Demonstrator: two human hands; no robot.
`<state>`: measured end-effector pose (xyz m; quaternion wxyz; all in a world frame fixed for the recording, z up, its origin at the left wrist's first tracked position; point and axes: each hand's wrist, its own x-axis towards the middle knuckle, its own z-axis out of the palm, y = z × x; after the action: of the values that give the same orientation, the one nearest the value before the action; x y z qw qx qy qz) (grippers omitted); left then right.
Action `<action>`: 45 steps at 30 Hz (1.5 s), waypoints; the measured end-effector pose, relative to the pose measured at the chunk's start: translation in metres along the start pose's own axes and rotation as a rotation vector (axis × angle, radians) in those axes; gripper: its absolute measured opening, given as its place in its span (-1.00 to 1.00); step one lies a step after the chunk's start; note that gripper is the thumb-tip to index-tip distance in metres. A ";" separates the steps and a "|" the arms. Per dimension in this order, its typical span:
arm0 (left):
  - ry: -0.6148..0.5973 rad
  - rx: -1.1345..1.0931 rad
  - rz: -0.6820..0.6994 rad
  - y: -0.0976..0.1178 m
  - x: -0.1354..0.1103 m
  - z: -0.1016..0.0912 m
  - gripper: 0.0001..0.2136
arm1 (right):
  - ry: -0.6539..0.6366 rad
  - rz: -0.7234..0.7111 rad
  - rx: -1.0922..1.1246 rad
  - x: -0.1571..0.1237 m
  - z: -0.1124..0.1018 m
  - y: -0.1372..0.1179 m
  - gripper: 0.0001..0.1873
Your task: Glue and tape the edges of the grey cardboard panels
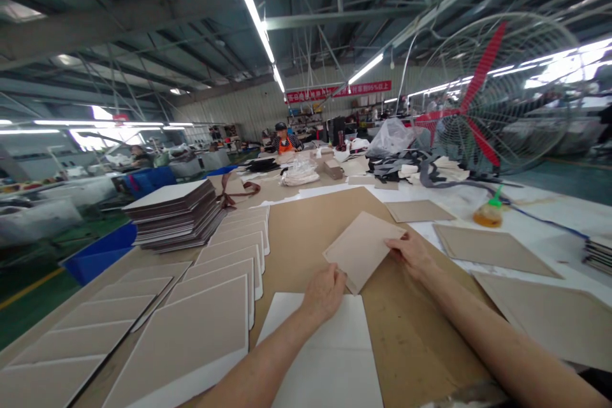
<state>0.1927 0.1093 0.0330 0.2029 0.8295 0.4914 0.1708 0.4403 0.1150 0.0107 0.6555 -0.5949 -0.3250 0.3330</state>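
Observation:
A beige rectangular panel [361,248] is held up at a tilt over the brown board on the table. My left hand [326,290] pinches its near left corner, fingers closed. At its right corner, my right hand [408,254] grips the edge between thumb and fingers. Just below, a white panel [322,357] with a crease across it lies flat, partly hidden by my left forearm. To the left, a row of overlapping beige panels with white borders [191,338] runs away from me. What the held panel is made of, I cannot tell.
A tall stack of panels [174,217] stands at the left. Flat beige panels [495,248] lie along the right side, near a bottle of amber liquid with a green nozzle [488,211]. A caged fan with red blades [478,102] stands beyond. Across the table sits a person [285,140].

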 end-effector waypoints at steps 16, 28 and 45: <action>0.618 -0.918 0.013 0.018 -0.081 -0.093 -0.76 | -0.177 -1.528 -0.919 -0.118 0.036 -0.065 -0.54; 0.444 -0.989 -0.203 -0.006 -0.101 -0.088 -0.67 | -0.253 -1.714 -1.078 -0.165 0.049 -0.057 -0.57; 0.943 -1.174 -0.127 -0.079 -0.128 -0.205 -0.75 | -1.080 -1.183 -0.740 -0.236 0.061 -0.056 -0.62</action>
<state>-0.0234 0.0649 0.1586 0.3891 0.3943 0.4012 0.7295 0.2596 -0.0486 0.0642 0.2426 -0.2646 -0.9321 0.0483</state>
